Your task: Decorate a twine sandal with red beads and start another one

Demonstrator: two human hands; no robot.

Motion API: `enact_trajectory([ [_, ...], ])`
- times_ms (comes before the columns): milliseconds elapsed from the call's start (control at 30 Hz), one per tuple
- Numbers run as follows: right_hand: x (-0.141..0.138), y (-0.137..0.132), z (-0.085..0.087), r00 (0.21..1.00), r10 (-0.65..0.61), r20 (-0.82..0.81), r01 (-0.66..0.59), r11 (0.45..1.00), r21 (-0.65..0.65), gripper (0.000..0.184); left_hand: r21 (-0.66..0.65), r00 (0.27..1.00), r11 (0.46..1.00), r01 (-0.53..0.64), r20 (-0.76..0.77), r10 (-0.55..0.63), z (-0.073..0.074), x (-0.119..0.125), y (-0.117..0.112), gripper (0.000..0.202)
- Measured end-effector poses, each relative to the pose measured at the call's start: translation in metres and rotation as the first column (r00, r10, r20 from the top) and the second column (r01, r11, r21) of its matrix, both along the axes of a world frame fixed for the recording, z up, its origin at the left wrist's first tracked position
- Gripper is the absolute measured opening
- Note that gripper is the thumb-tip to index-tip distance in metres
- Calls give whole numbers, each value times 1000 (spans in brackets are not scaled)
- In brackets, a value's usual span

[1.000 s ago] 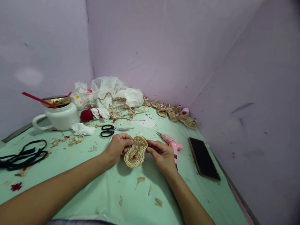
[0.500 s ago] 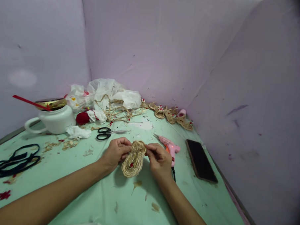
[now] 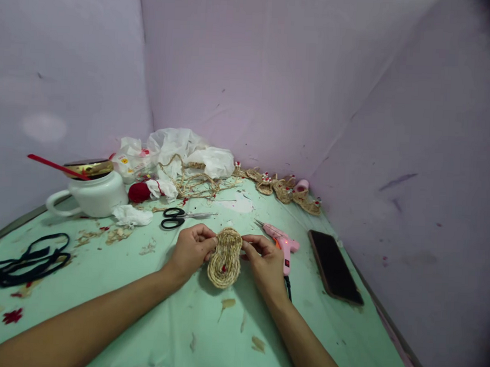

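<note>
A small sole-shaped piece of coiled straw braid, with a bit of red near its lower end, is held just over the table. My left hand pinches its upper left edge between thumb and fingers. On the other side, my right hand grips the upper right edge with thumb and forefinger. Close beyond the right hand lies a pink glue gun, a small orange light glowing on it. Black-handled scissors rest beyond the left hand.
At left stand a white mug and a dark cord. White plastic bags, loose straw cord and a red yarn ball lie at the back. Several small straw slippers line the wall. A phone lies right.
The straw sole has turned slightly more upright between my hands, and both hands keep their hold. The whole view has shifted a little, moving the table things slightly to the right.
</note>
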State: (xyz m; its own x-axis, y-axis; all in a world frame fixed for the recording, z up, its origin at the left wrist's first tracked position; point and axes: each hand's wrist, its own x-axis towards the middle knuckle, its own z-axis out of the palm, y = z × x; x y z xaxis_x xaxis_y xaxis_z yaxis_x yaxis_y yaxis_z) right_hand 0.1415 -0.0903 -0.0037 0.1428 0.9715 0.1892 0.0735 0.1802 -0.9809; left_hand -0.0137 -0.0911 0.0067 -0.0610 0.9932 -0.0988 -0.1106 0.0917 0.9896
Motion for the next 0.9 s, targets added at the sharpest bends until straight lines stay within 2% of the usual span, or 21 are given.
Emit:
enact_trajectory([
  [100,1,2,-4,999,-16,34,18,999,-39,19,-28,998,999,-43,-45,41,-1,0,2,11],
  [200,0,2,-6,998,20,57,-17,998,-61,24,-41,996,998,-37,-78,34,-1,2,3,9],
  [467,-2,2,-10,998,39,42,-36,997,-68,16,-15,992,999,-36,-120,34,-5,5,3,6],
  [600,-1,3,-11,998,68,12,-67,997,-37,16,-32,997,999,-1,-75,-1,-5,3,3,7],
  [700,0,5,-11,997,81,-7,-81,996,-41,8,-50,998,997,60,-11,-61,-4,1,4,14],
  [800,0,5,-10,995,93,-28,-95,994,-52,8,-72,995,992,99,40,-96,-6,-2,7,23],
  [900,1,4,-8,992,119,-43,-121,991,-59,8,-98,992,989,113,64,-107,-7,-3,11,21],
])
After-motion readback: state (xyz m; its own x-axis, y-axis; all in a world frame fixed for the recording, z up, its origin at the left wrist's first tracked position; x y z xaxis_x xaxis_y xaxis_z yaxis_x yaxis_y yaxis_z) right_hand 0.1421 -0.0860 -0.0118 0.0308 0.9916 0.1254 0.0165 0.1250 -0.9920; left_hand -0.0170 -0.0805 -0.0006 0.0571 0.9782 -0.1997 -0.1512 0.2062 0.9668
